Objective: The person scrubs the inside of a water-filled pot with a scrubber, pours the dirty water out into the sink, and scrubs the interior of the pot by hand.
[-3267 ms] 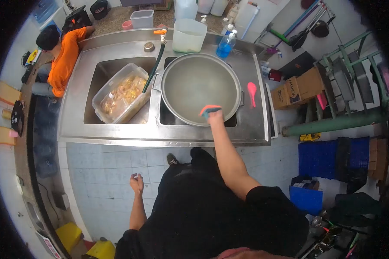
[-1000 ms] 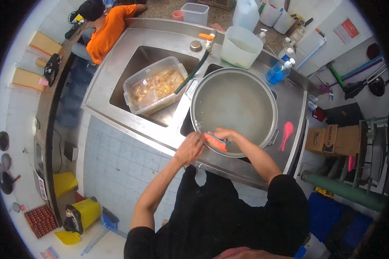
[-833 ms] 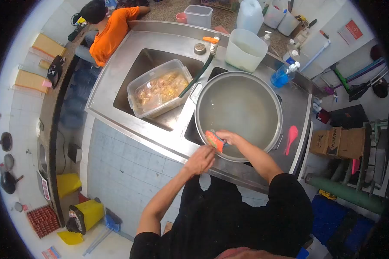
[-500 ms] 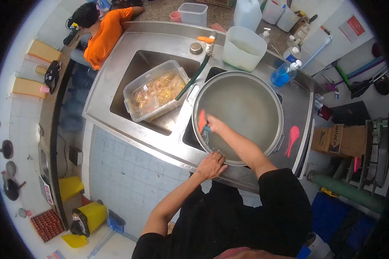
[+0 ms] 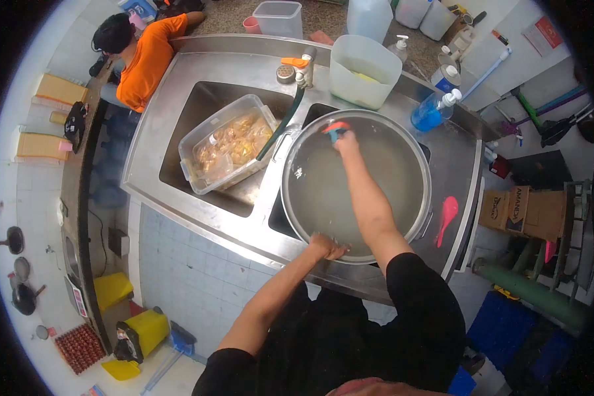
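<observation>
A large round metal pot [image 5: 402,178] with cloudy water inside sits over the right-hand sink basin. My right hand [image 5: 345,142] is closed around a scrub brush [image 5: 336,127], orange-red and teal, against the inner wall at the pot's far left. The bristles are too small to make out. On the near rim, my left hand [image 5: 326,247] grips the pot, its fingers curled over the edge to the inside. A patch of white suds shows on the left inner wall.
Left basin: a clear plastic tub [image 5: 195,165] of bagged food, under a green hose [image 5: 284,122]. Behind the pot stand a translucent container [image 5: 360,72] and a blue soap bottle [image 5: 432,113]. A pink rice paddle [image 5: 449,212] lies right. A person in orange [image 5: 148,66] is far left.
My right hand has moved the brush up and to the right along the inside of the pot, from the left wall toward the far side. My left hand stays at the near rim.
</observation>
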A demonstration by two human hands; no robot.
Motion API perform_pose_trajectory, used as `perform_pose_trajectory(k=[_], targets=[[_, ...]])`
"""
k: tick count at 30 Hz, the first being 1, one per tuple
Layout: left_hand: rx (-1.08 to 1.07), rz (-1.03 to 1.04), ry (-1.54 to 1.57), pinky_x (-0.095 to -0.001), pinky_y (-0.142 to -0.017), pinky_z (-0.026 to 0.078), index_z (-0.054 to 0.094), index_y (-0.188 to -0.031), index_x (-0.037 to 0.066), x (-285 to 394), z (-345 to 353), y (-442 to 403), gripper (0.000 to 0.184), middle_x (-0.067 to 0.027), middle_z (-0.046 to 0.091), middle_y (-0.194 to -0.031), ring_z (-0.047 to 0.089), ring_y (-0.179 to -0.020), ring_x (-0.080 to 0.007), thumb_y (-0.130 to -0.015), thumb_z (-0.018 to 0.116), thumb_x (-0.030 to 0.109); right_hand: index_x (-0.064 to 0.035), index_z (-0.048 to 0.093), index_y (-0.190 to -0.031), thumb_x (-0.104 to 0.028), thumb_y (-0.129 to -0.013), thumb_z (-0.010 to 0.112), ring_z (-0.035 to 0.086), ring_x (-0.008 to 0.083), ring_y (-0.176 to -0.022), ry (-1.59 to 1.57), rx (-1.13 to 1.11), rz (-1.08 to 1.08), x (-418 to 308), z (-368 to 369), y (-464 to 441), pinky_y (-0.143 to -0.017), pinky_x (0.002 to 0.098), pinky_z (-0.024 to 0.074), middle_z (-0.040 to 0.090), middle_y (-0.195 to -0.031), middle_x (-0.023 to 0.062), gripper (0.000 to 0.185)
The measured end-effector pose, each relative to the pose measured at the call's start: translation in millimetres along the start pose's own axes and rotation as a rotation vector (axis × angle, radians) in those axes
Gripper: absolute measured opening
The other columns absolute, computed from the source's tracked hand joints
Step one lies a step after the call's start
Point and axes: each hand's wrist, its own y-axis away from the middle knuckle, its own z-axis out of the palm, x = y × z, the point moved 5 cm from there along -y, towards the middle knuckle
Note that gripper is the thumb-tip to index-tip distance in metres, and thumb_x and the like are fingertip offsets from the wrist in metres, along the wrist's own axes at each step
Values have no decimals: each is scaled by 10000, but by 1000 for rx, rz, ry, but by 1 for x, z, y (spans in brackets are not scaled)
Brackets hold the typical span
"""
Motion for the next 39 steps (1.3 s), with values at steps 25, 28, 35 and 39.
perform_pose_trajectory(k=[25,28,35,39], targets=[[137,474,60,-458,-982,438,518,-1286,-25,54,17,23,752,-266,570,-1234,550,-1157,-400,-888,419,606,-116,658,-996,-172,-788,674,661,191,-793,-1431,453,-295,-129,-187,200,-635,335,565,662,-928,5,216],[334,698,127,-471,-968,446,482,-1280,-44,81,24,33,680,-273,576,-1204,555,-1132,-417,-894,494,516,-102,646,-921,-220,-816,658,613,164,-663,-1063,256,-355,-110,-201,214,-543,308,519,629,-795,-1,159],[498,684,-9,-483,-934,459,511,-1249,-26,62,42,2,569,-255,618,-1118,585,-1070,-403,-922,491,440,-72,543,-743,-459,-923,575,410,84,-459,696,5,-537,-67,-144,340,-377,231,312,468,-626,-3,428],[371,616,-95,-448,-970,454,507,-1264,-14,50,31,14,563,-219,583,-1234,561,-1149,-366,-956,457,454,51,618,-852,-471,-910,572,658,384,-728,1823,263,-1304,-89,-45,443,-605,465,489,650,-784,241,528]])
